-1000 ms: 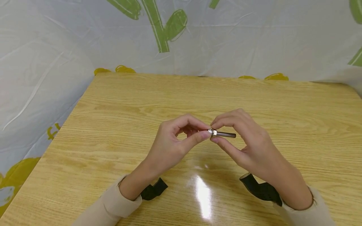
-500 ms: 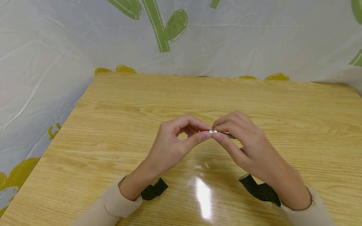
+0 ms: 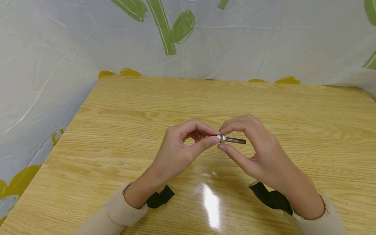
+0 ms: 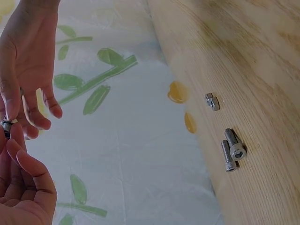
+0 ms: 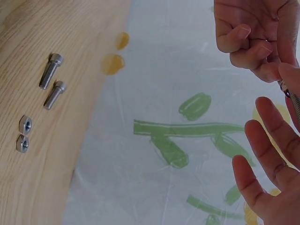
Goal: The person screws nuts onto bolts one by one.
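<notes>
Near the middle of the head view, my left hand [image 3: 179, 147] pinches the left end of a bolt [image 3: 236, 140] between thumb and forefinger. Its dark threaded shank points right, roughly level above the table. A silver hex nut [image 3: 224, 139] sits on the bolt close to the left fingertips, with thin rings beside it that look like washers. My right hand [image 3: 261, 150] has thumb and forefinger curled around the nut from below and above, the shank showing between them. The fingers hide the bolt's left end. In the right wrist view the threaded shank [image 5: 295, 104] shows at the edge.
On the wooden table [image 3: 117, 107], seen in the wrist views, lie two socket-head bolts [image 5: 50, 71] and two loose hex nuts [image 5: 25, 124]. A pale sheet with printed green leaves [image 3: 182, 26] hangs behind the table. Both wrists wear black straps.
The right thumb and forefinger closed over the nut half a second ago, then spread back to its edges, uncovering the shank again. My left hand stays still on the bolt.
</notes>
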`<state>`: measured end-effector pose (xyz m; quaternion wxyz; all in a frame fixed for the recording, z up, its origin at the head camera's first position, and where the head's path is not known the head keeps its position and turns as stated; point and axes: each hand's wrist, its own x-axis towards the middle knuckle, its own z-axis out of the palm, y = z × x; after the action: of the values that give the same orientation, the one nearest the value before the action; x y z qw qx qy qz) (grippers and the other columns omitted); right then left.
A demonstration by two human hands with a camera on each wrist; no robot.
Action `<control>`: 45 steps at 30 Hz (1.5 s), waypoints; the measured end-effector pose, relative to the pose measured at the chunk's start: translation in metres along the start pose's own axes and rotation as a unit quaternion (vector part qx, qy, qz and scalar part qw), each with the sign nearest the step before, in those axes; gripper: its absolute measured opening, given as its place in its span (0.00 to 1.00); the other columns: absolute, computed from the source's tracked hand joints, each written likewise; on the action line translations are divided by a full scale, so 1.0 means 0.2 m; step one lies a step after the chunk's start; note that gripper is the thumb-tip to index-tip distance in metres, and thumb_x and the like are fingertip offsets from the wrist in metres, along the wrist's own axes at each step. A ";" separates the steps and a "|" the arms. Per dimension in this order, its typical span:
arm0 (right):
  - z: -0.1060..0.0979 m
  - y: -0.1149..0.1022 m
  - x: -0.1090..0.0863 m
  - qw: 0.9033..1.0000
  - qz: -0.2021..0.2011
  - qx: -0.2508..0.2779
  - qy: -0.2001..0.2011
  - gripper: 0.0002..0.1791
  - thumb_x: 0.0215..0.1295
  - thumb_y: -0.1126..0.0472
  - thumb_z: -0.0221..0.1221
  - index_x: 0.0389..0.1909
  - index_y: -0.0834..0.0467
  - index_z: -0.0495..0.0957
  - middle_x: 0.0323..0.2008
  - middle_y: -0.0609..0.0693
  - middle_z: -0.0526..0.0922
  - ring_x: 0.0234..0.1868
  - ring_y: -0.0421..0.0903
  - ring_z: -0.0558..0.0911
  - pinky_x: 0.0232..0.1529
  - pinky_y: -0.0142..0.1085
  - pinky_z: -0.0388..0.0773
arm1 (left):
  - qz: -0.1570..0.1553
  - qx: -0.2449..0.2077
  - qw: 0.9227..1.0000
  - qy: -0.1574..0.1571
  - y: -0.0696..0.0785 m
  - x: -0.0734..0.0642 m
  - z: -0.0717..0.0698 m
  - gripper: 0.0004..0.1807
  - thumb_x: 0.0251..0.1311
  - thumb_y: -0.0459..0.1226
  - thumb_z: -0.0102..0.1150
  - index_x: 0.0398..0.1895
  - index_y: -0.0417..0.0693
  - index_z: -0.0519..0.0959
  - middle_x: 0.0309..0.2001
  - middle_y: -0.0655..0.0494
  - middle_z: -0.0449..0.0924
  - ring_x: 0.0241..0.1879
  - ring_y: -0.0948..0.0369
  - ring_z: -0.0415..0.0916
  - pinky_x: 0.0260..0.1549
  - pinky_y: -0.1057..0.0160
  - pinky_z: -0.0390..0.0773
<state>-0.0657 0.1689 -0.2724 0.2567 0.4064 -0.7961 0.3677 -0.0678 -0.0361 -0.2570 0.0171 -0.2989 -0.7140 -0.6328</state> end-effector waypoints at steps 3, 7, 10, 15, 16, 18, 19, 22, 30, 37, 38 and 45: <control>0.00 0.00 0.00 1.000 -0.003 0.003 0.003 0.17 0.58 0.60 0.64 0.46 0.62 0.75 0.45 0.48 0.78 0.46 0.44 0.74 0.51 0.32 0.67 | -0.002 0.000 1.000 0.000 0.00 0.00 0.00 0.04 0.56 0.32 0.62 0.35 0.42 0.81 0.32 0.52 0.83 0.26 0.63 0.72 0.25 0.67 0.72; 0.00 0.00 0.00 1.000 -0.006 0.004 0.006 0.16 0.58 0.60 0.63 0.46 0.62 0.75 0.44 0.48 0.79 0.46 0.44 0.74 0.50 0.31 0.68 | -0.006 0.003 1.000 0.002 0.00 0.00 0.00 0.04 0.57 0.32 0.62 0.35 0.42 0.81 0.32 0.53 0.83 0.26 0.63 0.72 0.26 0.67 0.73; 0.00 0.00 0.00 1.000 -0.010 0.003 0.008 0.16 0.59 0.60 0.63 0.46 0.62 0.76 0.43 0.48 0.79 0.45 0.44 0.74 0.50 0.31 0.68 | -0.008 0.003 1.000 0.002 0.01 0.00 0.00 0.04 0.57 0.32 0.61 0.35 0.43 0.81 0.32 0.53 0.83 0.26 0.63 0.72 0.27 0.67 0.73; 0.00 -0.01 0.00 1.000 -0.011 -0.002 0.007 0.15 0.60 0.60 0.62 0.46 0.61 0.76 0.43 0.48 0.78 0.45 0.44 0.73 0.48 0.31 0.67 | -0.015 0.008 1.000 0.004 0.01 0.00 0.00 0.04 0.57 0.32 0.61 0.35 0.44 0.81 0.32 0.54 0.83 0.27 0.63 0.73 0.28 0.67 0.73; 0.00 -0.01 0.00 1.000 -0.009 -0.004 0.006 0.15 0.59 0.60 0.62 0.46 0.61 0.76 0.43 0.48 0.78 0.45 0.44 0.73 0.48 0.32 0.67 | -0.016 0.009 1.000 0.005 0.01 0.00 0.00 0.04 0.57 0.32 0.61 0.35 0.44 0.81 0.32 0.54 0.83 0.27 0.63 0.73 0.28 0.67 0.73; 0.00 -0.01 0.00 1.000 -0.003 -0.010 0.002 0.15 0.60 0.59 0.62 0.46 0.60 0.76 0.43 0.47 0.78 0.44 0.43 0.73 0.48 0.32 0.65 | -0.019 0.011 1.000 0.005 0.01 0.00 0.00 0.04 0.57 0.33 0.62 0.35 0.44 0.81 0.32 0.54 0.83 0.27 0.63 0.73 0.28 0.67 0.73; 0.00 -0.01 0.00 1.000 -0.001 -0.012 0.000 0.15 0.61 0.59 0.61 0.46 0.60 0.76 0.42 0.46 0.78 0.44 0.43 0.73 0.48 0.32 0.65 | -0.021 0.012 1.000 0.005 0.01 0.00 0.00 0.04 0.57 0.33 0.62 0.35 0.44 0.81 0.32 0.54 0.83 0.27 0.63 0.73 0.28 0.67 0.73; 0.00 -0.02 0.01 1.000 0.015 -0.025 -0.007 0.14 0.61 0.59 0.61 0.47 0.59 0.75 0.42 0.45 0.78 0.43 0.42 0.72 0.48 0.32 0.65 | -0.030 0.015 0.999 0.005 0.00 0.00 0.00 0.05 0.57 0.34 0.62 0.36 0.45 0.81 0.32 0.55 0.83 0.27 0.63 0.73 0.28 0.66 0.73; -0.01 -0.05 0.04 0.993 0.086 -0.073 -0.034 0.17 0.67 0.51 0.53 0.47 0.61 0.74 0.43 0.50 0.78 0.46 0.46 0.74 0.50 0.31 0.66 | -0.100 0.055 0.993 0.004 -0.10 0.05 -0.02 0.04 0.57 0.38 0.62 0.35 0.51 0.81 0.31 0.61 0.82 0.28 0.63 0.74 0.31 0.60 0.76; -0.03 -0.01 0.04 0.988 0.125 -0.084 -0.042 0.15 0.66 0.56 0.56 0.48 0.61 0.73 0.44 0.51 0.78 0.46 0.45 0.73 0.47 0.30 0.67 | -0.167 0.129 0.977 -0.033 -0.24 0.09 -0.03 0.02 0.57 0.39 0.63 0.31 0.53 0.80 0.29 0.60 0.81 0.29 0.64 0.75 0.31 0.64 0.76; -0.03 -0.01 0.04 0.986 0.131 -0.087 -0.046 0.14 0.64 0.60 0.58 0.48 0.61 0.74 0.44 0.51 0.78 0.46 0.45 0.73 0.46 0.30 0.67 | -0.175 0.144 0.973 -0.043 -0.26 0.10 -0.03 0.02 0.57 0.39 0.63 0.31 0.52 0.80 0.29 0.60 0.80 0.29 0.64 0.75 0.29 0.65 0.75; -0.04 0.03 0.03 0.982 0.150 -0.091 -0.065 0.13 0.60 0.66 0.60 0.46 0.58 0.76 0.43 0.49 0.78 0.46 0.44 0.74 0.43 0.33 0.68 | -0.221 0.245 0.936 -0.125 -0.36 0.13 -0.03 0.03 0.57 0.38 0.63 0.28 0.50 0.79 0.27 0.59 0.78 0.26 0.64 0.73 0.26 0.69 0.73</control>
<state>-0.0724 0.1747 -0.2650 0.1821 0.2807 -0.8930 0.3009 -0.1230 -0.0328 -0.3089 -0.1400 -0.1974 -0.8911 -0.3838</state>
